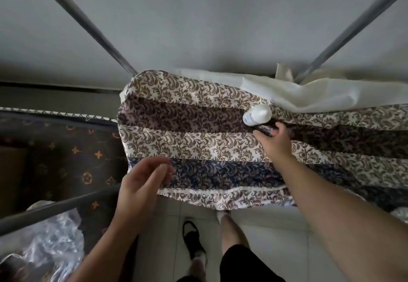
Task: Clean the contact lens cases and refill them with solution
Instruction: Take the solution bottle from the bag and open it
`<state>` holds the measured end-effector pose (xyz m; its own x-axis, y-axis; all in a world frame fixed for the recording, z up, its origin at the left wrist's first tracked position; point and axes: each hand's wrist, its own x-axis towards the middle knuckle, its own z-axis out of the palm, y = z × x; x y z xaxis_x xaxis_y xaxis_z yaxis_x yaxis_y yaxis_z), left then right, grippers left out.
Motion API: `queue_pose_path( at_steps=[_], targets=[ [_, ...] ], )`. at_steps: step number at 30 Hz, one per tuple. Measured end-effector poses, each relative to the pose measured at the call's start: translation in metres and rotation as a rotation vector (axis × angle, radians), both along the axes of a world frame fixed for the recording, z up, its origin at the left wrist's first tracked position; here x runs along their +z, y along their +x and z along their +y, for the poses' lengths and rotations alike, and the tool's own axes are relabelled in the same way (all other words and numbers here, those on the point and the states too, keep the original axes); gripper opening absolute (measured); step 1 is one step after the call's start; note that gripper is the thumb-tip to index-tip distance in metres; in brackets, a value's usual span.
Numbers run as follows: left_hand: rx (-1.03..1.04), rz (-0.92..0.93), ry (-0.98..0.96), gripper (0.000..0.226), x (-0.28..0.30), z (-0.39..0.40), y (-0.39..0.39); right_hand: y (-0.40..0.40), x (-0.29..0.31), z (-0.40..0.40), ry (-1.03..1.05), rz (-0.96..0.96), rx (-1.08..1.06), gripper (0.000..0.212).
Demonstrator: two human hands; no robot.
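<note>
Head view: a white plastic solution bottle (257,115) lies on its side on a striped, leaf-patterned satin bedcover (187,136), toward 1 o'clock from centre, beside a cream sheet (309,96). The right hand (274,141) reaches just below the bottle at its 5 o'clock, fingers loosely spread, holding nothing and not quite touching it. The left hand (141,184), at 7 o'clock, hangs with relaxed curled fingers, empty. No lens cases are visible.

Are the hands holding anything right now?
No. The right hand reaches toward the white bottle lying on the patterned cloth, fingers spread, not gripping it yet. The left hand hovers, loosely curled and empty.
</note>
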<state>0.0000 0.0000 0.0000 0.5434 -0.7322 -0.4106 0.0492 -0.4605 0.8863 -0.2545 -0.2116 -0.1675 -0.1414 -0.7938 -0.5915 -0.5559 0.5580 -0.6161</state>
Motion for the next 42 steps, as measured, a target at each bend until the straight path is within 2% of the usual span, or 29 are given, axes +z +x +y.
queue_pose_path(
  at_steps=[2,5,10,14,18,21,26,31,37,40,42],
  targets=[
    [0.004,0.007,0.007,0.02,-0.009,-0.008,0.006,0.009,-0.013,-0.016,-0.007,-0.009,-0.019,0.101],
    [0.006,0.03,0.007,0.009,-0.024,-0.014,0.012,0.021,-0.04,-0.034,-0.066,-0.066,-0.072,0.093],
    [0.031,0.023,0.01,0.025,-0.034,-0.019,0.02,0.029,-0.061,-0.044,-0.185,-0.073,-0.075,0.09],
    [0.033,0.025,-0.001,0.022,-0.029,-0.02,0.018,0.03,-0.04,-0.039,-0.247,-0.107,-0.039,0.083],
    [0.042,0.037,-0.05,0.017,-0.003,-0.018,0.015,0.033,0.019,-0.016,-0.267,-0.23,-0.016,0.068],
    [0.043,0.042,-0.121,0.021,0.021,-0.005,0.011,0.037,0.072,0.016,-0.301,-0.291,0.032,0.058],
    [0.009,0.04,-0.165,0.015,0.056,0.04,0.005,0.03,0.156,0.086,-0.383,-0.423,0.081,0.049],
    [-0.118,0.064,-0.202,0.017,0.087,0.097,0.008,0.012,0.227,0.176,-0.47,-0.453,0.026,0.046],
    [-0.288,0.069,-0.226,0.018,0.11,0.162,0.02,-0.017,0.262,0.303,-0.563,-0.478,-0.231,0.057],
    [-0.367,0.082,-0.225,0.028,0.116,0.181,0.02,-0.028,0.27,0.364,-0.566,-0.45,-0.327,0.061],
    [-0.432,0.099,-0.224,0.026,0.121,0.187,0.014,-0.036,0.273,0.402,-0.551,-0.442,-0.397,0.062]
  ],
)
